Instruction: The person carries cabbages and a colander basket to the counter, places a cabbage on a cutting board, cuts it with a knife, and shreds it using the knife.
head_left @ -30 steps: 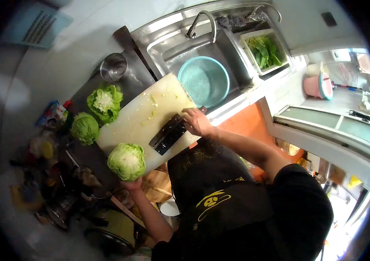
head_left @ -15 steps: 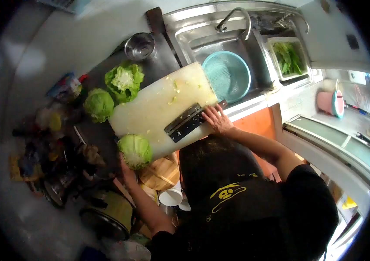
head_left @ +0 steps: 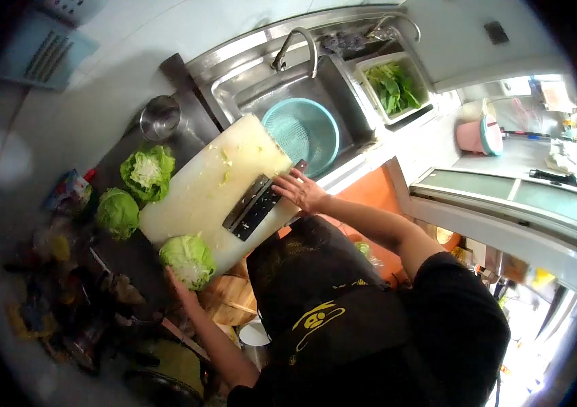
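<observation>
A white cutting board (head_left: 193,193) with small green scraps lies beside the sink. Flat on its right part rests a dark cleaver (head_left: 252,207). My right hand (head_left: 299,190) lies spread over the cleaver near its handle. At the board's lower left corner sits a cabbage (head_left: 188,262), and my left hand (head_left: 178,286) touches its lower left side, fingers partly hidden. Beyond the board's left edge are another cabbage (head_left: 118,213) and a leafy head (head_left: 147,173) with its pale cut side up.
A turquoise colander (head_left: 301,138) stands in the sink (head_left: 261,91) under a curved faucet (head_left: 312,51). Right of it a white tub (head_left: 421,88) holds green leaves. A metal bowl (head_left: 160,118) sits at the back of the counter. Assorted clutter and a wooden lid are lower left.
The cabbage by my left hand has turned, and my left hand has shifted from beneath it to its left side. My right hand has spread flatter over the cleaver. The camera view has swung.
</observation>
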The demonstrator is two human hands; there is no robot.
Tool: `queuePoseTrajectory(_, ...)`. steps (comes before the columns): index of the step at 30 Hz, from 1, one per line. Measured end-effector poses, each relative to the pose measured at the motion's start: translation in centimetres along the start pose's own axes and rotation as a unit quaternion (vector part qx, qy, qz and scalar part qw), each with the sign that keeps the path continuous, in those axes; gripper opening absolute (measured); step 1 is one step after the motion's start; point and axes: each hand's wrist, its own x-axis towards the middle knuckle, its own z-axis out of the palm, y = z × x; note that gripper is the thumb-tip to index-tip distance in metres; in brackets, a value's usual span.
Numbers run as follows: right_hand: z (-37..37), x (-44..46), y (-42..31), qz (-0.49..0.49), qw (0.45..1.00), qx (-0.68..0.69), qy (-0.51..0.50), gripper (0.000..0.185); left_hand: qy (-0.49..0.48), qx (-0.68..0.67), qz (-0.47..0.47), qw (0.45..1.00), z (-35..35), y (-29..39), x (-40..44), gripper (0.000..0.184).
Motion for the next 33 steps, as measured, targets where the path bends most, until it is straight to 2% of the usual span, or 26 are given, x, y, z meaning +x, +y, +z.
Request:
queuePoseTrajectory(1,1.1,0.1,0.5,-0.007,1.000,-0.017,0.018,0.109,0.048,0.056,0.045,0.996,1.2,0.5,-1.1,0.082)
queuePoseTrajectory(2,-0.3,-0.2,0.9,0.002,0.995,0.093,0.026,0.111,0.103,0.112,0.093,0.984,1.0,1.0,-1.9,0.083)
queuePoseTrajectory(3,-1.6,-0.6,1.3,0.031,0.978,0.194,0.063,0.094,0.084,0.147,0.157,0.973,-0.5,-0.3,-1.3,0.083)
queuePoseTrajectory(4,0.0,-0.3,1.8,0.058,0.994,0.060,0.064,0.067,-0.017,0.180,0.279,0.943,-2.5,-1.8,-0.3,0.081)
queuePoseTrajectory(5,2.1,0.1,2.8,0.062,0.996,0.028,0.052,0.047,-0.007,0.274,0.292,0.916,-2.4,-1.5,-1.0,0.084)
queuePoseTrajectory(6,2.4,0.0,3.5,0.011,0.993,-0.024,0.115,0.040,-0.035,0.250,0.239,0.938,-0.4,0.8,-4.2,0.091)
queuePoseTrajectory(7,1.3,0.4,3.7,0.010,0.997,-0.003,0.077,0.035,-0.045,0.242,0.215,0.945,-1.2,1.3,-4.1,0.093)
queuePoseTrajectory(8,1.0,0.7,4.0,-0.025,0.991,-0.034,0.126,0.031,-0.058,0.231,0.191,0.952,-1.8,1.3,-3.8,0.094)
queuePoseTrajectory(11,0.3,1.4,4.0,-0.011,0.999,-0.015,0.047,0.029,-0.075,0.149,0.159,0.973,-4.1,-0.9,-1.3,0.090)
queuePoseTrajectory(12,0.2,1.1,3.9,-0.026,0.993,-0.006,0.111,0.024,-0.095,0.146,0.163,0.971,-7.7,-4.0,2.4,0.088)
queuePoseTrajectory(14,-1.7,-0.2,3.1,0.014,0.995,0.064,0.079,0.021,-0.071,0.147,0.101,0.981,-9.3,-5.9,4.3,0.086)
queuePoseTrajectory(15,-2.7,-1.0,2.7,0.035,0.993,0.097,0.062,0.020,-0.056,0.144,0.083,0.985,-7.6,-5.5,3.4,0.083)
queuePoseTrajectory(17,-3.4,-3.0,2.4,0.070,0.977,0.179,0.092,0.020,-0.037,0.151,0.073,0.985,-0.1,-0.9,-1.8,0.078)
queuePoseTrajectory(19,-6.1,-4.9,0.6,0.105,0.933,0.325,0.112,0.011,-0.065,0.170,0.090,0.979,4.0,1.8,-4.1,0.073)
queuePoseTrajectory(21,-7.4,-5.9,-1.2,0.143,0.873,0.458,0.083,0.011,-0.136,0.211,0.137,0.958,6.0,2.3,-3.5,0.072)
queuePoseTrajectory(22,-9.1,-6.5,-1.7,0.193,0.851,0.488,-0.027,0.024,-0.168,0.209,0.143,0.953,7.9,2.4,-3.0,0.073)
queuePoseTrajectory(23,-9.8,-7.2,-2.5,0.174,0.837,0.519,-0.010,0.030,-0.200,0.206,0.148,0.946,10.0,2.6,-2.7,0.073)
queuePoseTrajectory(24,-8.6,-7.8,-3.1,0.163,0.845,0.508,0.018,0.038,-0.226,0.183,0.131,0.948,12.6,3.3,-3.3,0.075)
queuePoseTrajectory(25,-12.5,-7.7,-4.2,0.161,0.823,0.545,-0.003,0.038,-0.253,0.159,0.114,0.947,15.0,3.2,-3.4,0.077)
queuePoseTrajectory(26,-12.5,-7.8,-5.0,0.167,0.821,0.545,0.015,0.037,-0.279,0.173,0.129,0.936,16.9,2.9,-2.9,0.082)
queuePoseTrajectory(27,-14.6,-7.5,-5.7,0.209,0.806,0.552,-0.039,0.033,-0.304,0.189,0.145,0.922,18.4,2.6,-2.6,0.088)
queuePoseTrajectory(28,-14.2,-7.5,-6.2,0.165,0.824,0.540,0.045,0.028,-0.293,0.204,0.140,0.924,19.4,2.3,-3.0,0.097)
queuePoseTrajectory(29,-14.3,-7.3,-7.0,0.162,0.796,0.578,0.074,0.025,-0.287,0.210,0.129,0.926,20.2,2.4,-3.5,0.100)
queuePoseTrajectory(30,-14.3,-7.0,-7.4,0.184,0.806,0.559,0.059,0.026,-0.279,0.217,0.117,0.928,20.8,2.7,-4.1,0.104)
queuePoseTrajectory(31,-14.2,-6.8,-7.8,0.205,0.815,0.541,0.043,0.030,-0.280,0.245,0.147,0.917,20.1,1.4,-2.7,0.108)
queuePoseTrajectory(33,-14.6,-6.6,-8.5,0.219,0.801,0.556,0.032,0.035,-0.289,0.278,0.169,0.900,19.0,-0.3,-0.6,0.113)
